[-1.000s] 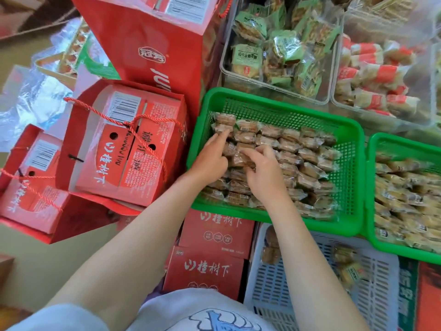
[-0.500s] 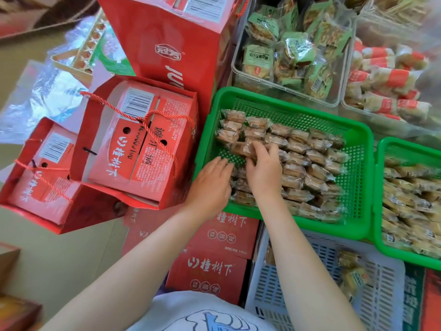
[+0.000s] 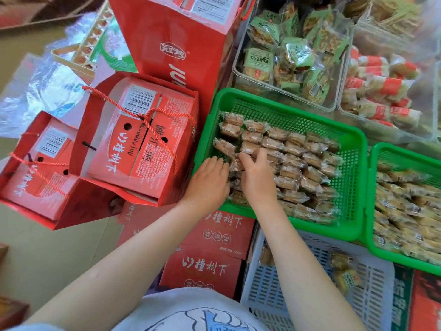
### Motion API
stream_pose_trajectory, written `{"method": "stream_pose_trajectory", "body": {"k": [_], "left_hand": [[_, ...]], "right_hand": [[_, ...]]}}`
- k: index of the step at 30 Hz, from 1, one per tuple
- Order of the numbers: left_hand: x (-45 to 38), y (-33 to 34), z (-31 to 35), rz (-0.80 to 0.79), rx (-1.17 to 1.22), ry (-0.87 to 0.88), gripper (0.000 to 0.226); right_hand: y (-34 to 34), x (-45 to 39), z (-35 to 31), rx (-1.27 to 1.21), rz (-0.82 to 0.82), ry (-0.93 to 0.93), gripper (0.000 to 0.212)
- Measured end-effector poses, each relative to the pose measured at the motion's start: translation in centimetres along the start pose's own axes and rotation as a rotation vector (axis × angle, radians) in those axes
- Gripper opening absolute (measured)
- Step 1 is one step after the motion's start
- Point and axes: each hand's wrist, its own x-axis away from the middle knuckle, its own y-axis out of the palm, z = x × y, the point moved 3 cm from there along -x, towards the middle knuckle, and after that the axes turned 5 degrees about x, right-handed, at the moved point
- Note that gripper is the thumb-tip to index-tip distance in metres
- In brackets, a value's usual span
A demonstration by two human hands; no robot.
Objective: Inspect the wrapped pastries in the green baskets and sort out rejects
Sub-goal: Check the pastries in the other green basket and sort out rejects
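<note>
Both hands have slid back to the near-left corner of the green plastic mesh basket (image 3: 281, 103), mid-frame; left hand (image 3: 210, 180) lies flat with straight fingers, right hand (image 3: 257, 177) fingers curl among clear-wrapped brown pastries (image 3: 293, 161), grip unclear. Inspection continues.

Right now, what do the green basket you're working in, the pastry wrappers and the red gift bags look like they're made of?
Green basket: moulded plastic, by its glossy one-piece lattice walls.
Pastry wrappers: thin clear film, probably plastic; the brown pastry shows through and the crimped ends glint.
Red gift bags: seemingly coated paper or card, with crisp folds, a slight sheen and twisted cord handles.
</note>
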Motion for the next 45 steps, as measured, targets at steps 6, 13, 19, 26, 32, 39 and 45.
{"method": "stream_pose_trajectory", "body": {"k": [6,13,19,26,32,39,45], "left_hand": [[-1.3,-1.2,0.2,-0.005,0.084,-0.009,0.055],[-3.9,-2.6,0.1,0.026,0.28,-0.032,0.064],[0.1,-2.8,-0.5,0.2,0.459,-0.034,0.073],[6.8,2.3,-1.8,0.264,0.201,0.068,0.049],[8.3,3.8,-2.0,0.213,0.068,0.071,0.056],[8.8,3.6,-3.0,0.187,-0.009,0.07,0.064],[9.0,3.5,-2.8,0.147,-0.038,0.053,0.074]], "right_hand": [[0.3,-0.3,0.4,-0.112,0.023,0.161,0.049],[-0.5,0.2,1.0,-0.109,-0.076,0.149,0.046],[0.8,-2.1,-1.5,-0.278,-0.155,0.086,0.044],[1.3,-3.4,-2.0,-0.148,-0.208,0.119,0.012],[1.3,-4.0,-1.5,-0.098,-0.229,0.249,0.01],[0.9,-3.2,-1.5,-0.181,-0.3,0.198,0.019],[-1.9,-2.1,-3.0,0.084,-0.202,0.011,0.021]]}}
